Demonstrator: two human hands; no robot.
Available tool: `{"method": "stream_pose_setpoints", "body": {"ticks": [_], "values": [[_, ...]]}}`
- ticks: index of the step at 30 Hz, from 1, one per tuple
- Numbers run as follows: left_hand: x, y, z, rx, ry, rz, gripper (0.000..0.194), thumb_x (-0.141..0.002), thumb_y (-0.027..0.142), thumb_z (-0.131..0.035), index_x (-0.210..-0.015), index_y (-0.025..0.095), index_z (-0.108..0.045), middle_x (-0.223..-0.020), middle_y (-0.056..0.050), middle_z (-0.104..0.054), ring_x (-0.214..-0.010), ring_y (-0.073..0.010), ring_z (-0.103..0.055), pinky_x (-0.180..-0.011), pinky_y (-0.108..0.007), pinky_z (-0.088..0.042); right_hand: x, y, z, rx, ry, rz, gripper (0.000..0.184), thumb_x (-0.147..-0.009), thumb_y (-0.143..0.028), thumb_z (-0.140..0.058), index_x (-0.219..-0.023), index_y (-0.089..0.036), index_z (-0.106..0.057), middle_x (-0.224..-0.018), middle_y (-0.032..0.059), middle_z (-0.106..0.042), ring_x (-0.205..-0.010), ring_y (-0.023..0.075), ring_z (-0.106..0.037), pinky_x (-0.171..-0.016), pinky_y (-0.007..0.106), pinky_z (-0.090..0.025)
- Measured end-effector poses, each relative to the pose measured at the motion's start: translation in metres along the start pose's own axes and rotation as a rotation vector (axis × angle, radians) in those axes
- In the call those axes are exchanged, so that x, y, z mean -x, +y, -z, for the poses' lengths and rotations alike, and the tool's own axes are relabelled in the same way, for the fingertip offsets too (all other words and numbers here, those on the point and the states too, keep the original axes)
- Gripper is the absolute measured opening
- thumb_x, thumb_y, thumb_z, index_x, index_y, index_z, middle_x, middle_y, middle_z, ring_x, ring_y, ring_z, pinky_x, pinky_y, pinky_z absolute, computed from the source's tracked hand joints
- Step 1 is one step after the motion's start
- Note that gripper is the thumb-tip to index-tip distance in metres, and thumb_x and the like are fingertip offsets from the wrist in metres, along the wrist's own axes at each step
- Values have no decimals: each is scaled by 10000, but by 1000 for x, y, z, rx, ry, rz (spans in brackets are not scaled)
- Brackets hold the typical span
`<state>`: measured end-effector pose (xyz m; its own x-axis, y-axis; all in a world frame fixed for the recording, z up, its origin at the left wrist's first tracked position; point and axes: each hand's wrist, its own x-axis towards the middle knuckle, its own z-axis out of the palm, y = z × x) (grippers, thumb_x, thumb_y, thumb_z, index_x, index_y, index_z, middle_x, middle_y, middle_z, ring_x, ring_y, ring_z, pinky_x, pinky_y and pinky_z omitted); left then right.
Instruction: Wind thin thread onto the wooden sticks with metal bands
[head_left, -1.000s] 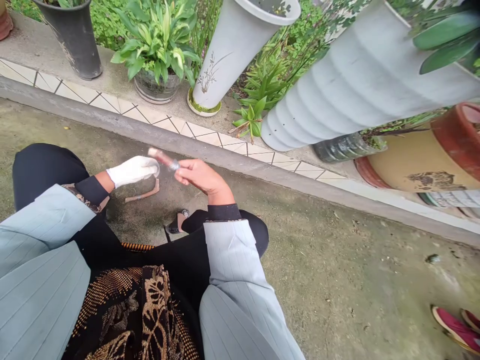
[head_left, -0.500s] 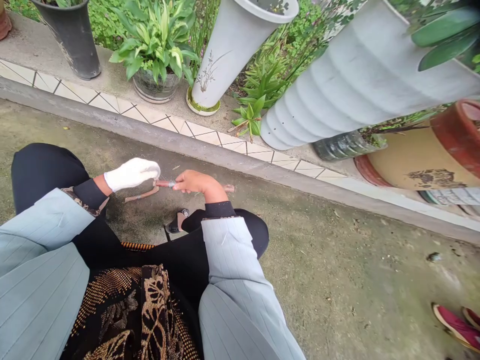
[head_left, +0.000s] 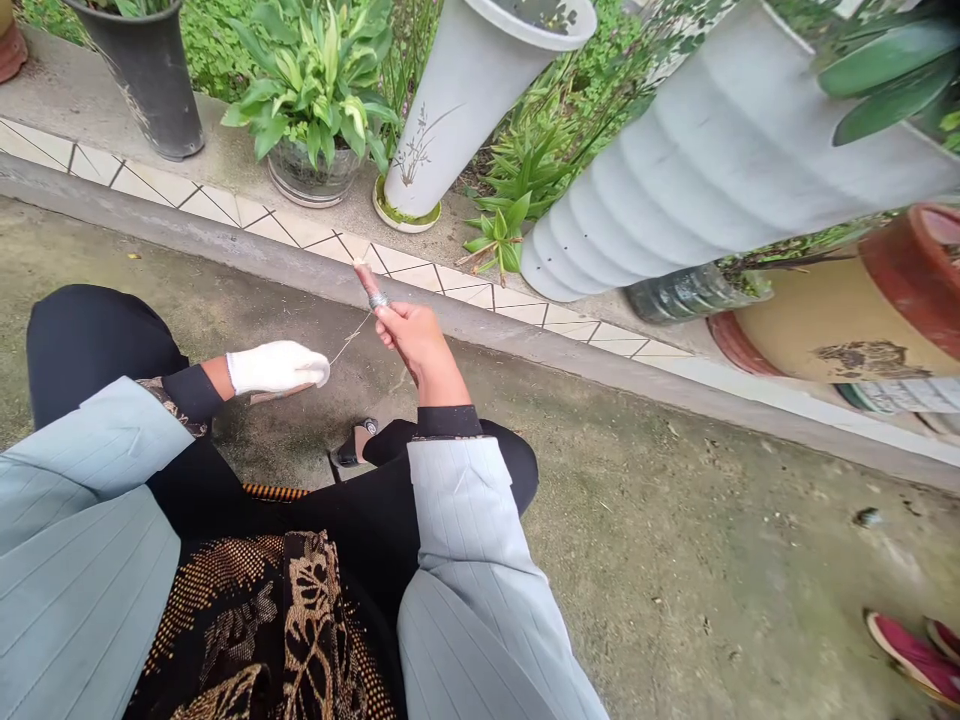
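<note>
My right hand [head_left: 414,342] is bare and closed around a reddish-brown wooden stick [head_left: 364,278], whose pale end points up and to the left. Just beyond the fingers, a silvery-grey coil of thin wire [head_left: 378,300] wraps the stick. From the coil a loose strand [head_left: 351,340] runs down to my left hand [head_left: 277,367], which wears a white knit glove and pinches the strand's end. Below the glove lies a bent brown stick [head_left: 279,396] on the concrete, partly covered by the hand.
A tiled ledge [head_left: 300,228] runs across in front, bearing a black pot [head_left: 161,85], a leafy plant [head_left: 319,85], a tall white planter [head_left: 450,110], a ribbed grey planter [head_left: 675,170] and a tan pot [head_left: 817,320]. A person's red shoe [head_left: 907,645] is at lower right.
The stick in my right hand has swung from lying level to pointing up and left. My left hand has moved slightly right and down, and the strand between the hands is longer.
</note>
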<state>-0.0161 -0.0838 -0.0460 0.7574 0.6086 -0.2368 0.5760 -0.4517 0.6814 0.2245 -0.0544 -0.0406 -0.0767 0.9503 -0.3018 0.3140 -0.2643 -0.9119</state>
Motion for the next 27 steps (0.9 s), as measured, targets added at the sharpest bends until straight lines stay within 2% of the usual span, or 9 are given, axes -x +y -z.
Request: {"method": "stream_pose_setpoints", "body": {"ticks": [5, 9, 12, 15, 17, 18, 20, 23, 27], "values": [[3, 6, 3, 12, -47, -119, 254, -882, 292, -455, -746, 179, -638, -673, 1, -611, -589, -122, -479, -607, -218, -341, -1, 0, -7, 613, -40, -73, 255, -851, -389, -610, -732, -165, -635, -616, 20, -614, -539, 113, -510, -549, 249, -345], [5, 0, 5, 99, 30, -70, 287, -883, 351, -453, -788, 160, -646, -750, -7, -654, -653, -123, -522, -659, -208, -377, 4, -5, -12, 874, -261, -117, 239, -862, -356, -604, -716, -171, -642, -637, 39, -632, -574, 125, -522, -572, 266, -330], [6, -7, 10, 170, 130, 1, 314, -872, 399, -469, -830, 152, -657, -789, -14, -675, -709, -136, -549, -697, -215, -407, 10, -7, -15, 840, -640, -187, 236, -836, -292, -619, -637, -167, -597, -560, -1, -564, -502, 98, -465, -545, 258, -326], [3, -15, 13, 241, 223, 63, 292, -853, 381, -494, -832, 139, -656, -758, -15, -663, -681, -130, -530, -660, -216, -410, 19, -12, -18, 576, -1028, -141, 163, -816, -296, -628, -724, -162, -638, -549, -45, -528, -480, 72, -424, -531, 232, -335], [0, -19, 10, 308, 266, 84, 278, -841, 368, -509, -828, 128, -649, -735, -20, -646, -632, -116, -501, -610, -215, -396, 25, -18, -17, 373, -1103, -25, 170, -801, -325, -641, -775, -157, -645, -588, -49, -541, -507, 65, -437, -540, 220, -349], [-2, -20, 7, 356, 275, 84, 279, -838, 371, -513, -824, 124, -643, -713, -21, -631, -603, -110, -484, -586, -215, -388, 27, -21, -16, 281, -1047, 40, 186, -798, -339, -641, -771, -154, -633, -610, -45, -546, -522, 64, -444, -545, 216, -353], [-4, -20, -1, 480, 245, 69, 298, -850, 395, -508, -824, 125, -632, -656, -15, -587, -551, -100, -456, -546, -215, -376, 29, -25, -11, 142, -774, 128, 224, -809, -361, -618, -726, -155, -587, -625, -37, -536, -529, 63, -439, -535, 212, -343], [-6, -17, -13, 599, 110, 42, 341, -882, 440, -487, -862, 132, -634, -581, 12, -512, -504, -92, -425, -516, -207, -364, 24, -22, -5, 132, -351, 60, 260, -832, -365, -577, -673, -164, -533, -590, -30, -507, -500, 69, -418, -509, 218, -317], [-5, -13, -14, 470, -30, 7, 399, -899, 486, -483, -914, 128, -659, -607, 2, -545, -522, -96, -451, -525, -204, -368, 16, -11, -3, 407, -208, -11, 252, -831, -372, -590, -695, -160, -572, -578, -23, -531, -525, 88, -447, -552, 235, -318]]}}
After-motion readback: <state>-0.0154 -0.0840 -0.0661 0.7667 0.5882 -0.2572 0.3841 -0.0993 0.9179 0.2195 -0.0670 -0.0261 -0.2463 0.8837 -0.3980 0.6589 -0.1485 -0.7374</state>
